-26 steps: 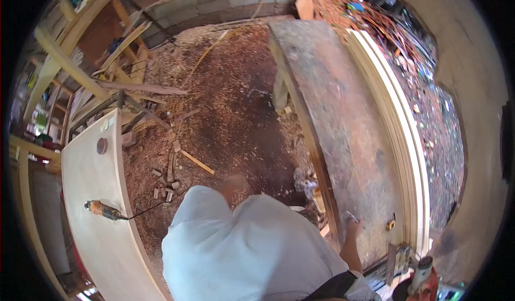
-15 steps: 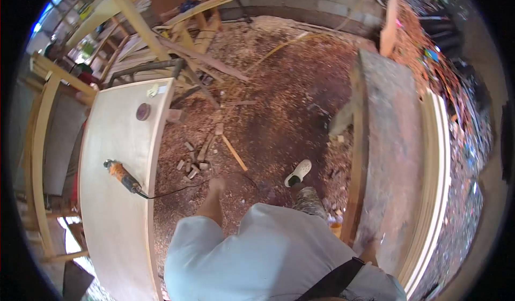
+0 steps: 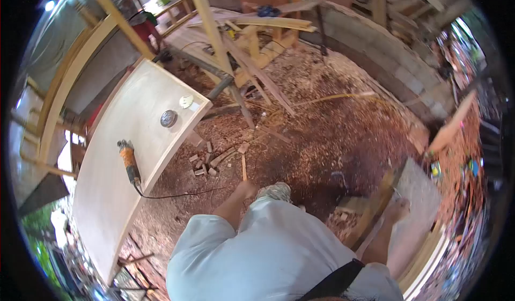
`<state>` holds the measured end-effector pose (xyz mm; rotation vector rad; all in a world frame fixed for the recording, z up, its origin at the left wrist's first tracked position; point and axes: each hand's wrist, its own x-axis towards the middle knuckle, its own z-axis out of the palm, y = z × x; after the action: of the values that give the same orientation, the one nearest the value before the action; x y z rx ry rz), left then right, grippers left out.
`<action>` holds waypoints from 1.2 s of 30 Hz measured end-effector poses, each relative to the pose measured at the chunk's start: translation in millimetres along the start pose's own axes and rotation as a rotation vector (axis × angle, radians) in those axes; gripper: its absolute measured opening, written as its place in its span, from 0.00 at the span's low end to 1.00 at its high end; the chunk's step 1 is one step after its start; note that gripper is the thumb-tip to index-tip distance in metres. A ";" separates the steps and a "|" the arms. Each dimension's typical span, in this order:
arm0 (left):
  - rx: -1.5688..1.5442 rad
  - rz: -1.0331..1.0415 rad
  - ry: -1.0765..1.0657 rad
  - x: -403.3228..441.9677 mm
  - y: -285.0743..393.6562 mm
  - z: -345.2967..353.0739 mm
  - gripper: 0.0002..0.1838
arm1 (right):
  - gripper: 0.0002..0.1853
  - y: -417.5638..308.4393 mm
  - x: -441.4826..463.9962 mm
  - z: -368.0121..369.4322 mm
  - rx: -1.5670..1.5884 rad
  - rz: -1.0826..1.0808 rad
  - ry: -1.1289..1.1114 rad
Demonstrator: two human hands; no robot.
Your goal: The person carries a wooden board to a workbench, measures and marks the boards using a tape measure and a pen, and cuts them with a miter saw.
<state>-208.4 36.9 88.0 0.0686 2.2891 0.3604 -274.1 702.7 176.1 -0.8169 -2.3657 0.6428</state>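
My left hand (image 3: 246,189) hangs below my sleeve over the chip-covered floor, near a thin wood strip (image 3: 244,167); its fingers are too blurred to make out. On the right, my right hand (image 3: 397,211) is over the stained workbench (image 3: 416,193), closed round a small thin item whose tip shows above the fingers. An orange and black power tool (image 3: 129,162) lies on the pale panel (image 3: 107,188) at the left, its black cord trailing toward my left hand's side. A dark round disc (image 3: 168,118) and a pale round piece (image 3: 186,101) rest near the panel's far corner.
Small wood blocks (image 3: 203,161) lie on the floor beside the panel. Timber frames and planks (image 3: 263,81) stand beyond it. A person (image 3: 134,16) is at the upper left. A low block wall (image 3: 386,59) runs along the back right, with pale boards (image 3: 426,269) by the workbench.
The view has swung toward the left, bringing the panel and a person further into sight. My left hand has come into view, and my right hand has moved forward along the workbench.
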 end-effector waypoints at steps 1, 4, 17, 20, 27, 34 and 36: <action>-0.476 -0.174 0.236 25.8 2.4 -11.8 0.24 | 0.15 -54.0 19.5 37.0 0.098 -0.180 -0.080; -0.927 -0.370 0.540 74.1 31.0 -68.5 0.27 | 0.15 -129.3 77.0 155.6 0.389 -0.463 -0.526; -0.361 -0.291 -0.213 259.4 -37.3 -135.2 0.22 | 0.24 -147.1 170.5 320.0 0.006 0.685 -1.209; 0.093 -0.137 -0.048 286.6 -34.2 -233.4 0.20 | 0.18 -133.6 226.3 354.3 0.284 0.877 -0.839; -0.842 -0.536 0.460 384.0 -10.0 -427.7 0.27 | 0.13 -242.5 293.5 465.7 0.112 0.597 -1.139; -1.021 -0.480 0.655 543.5 -45.0 -420.5 0.32 | 0.15 -395.3 429.3 627.2 0.493 0.478 -1.110; -1.083 -0.466 0.755 567.7 -51.2 -425.8 0.29 | 0.14 -437.9 481.3 703.2 0.487 0.303 -1.009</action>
<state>-901.8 -20.1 -60.8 -1.2971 2.3529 1.4860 -1213.1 538.3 80.6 -0.7078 -2.6839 2.0492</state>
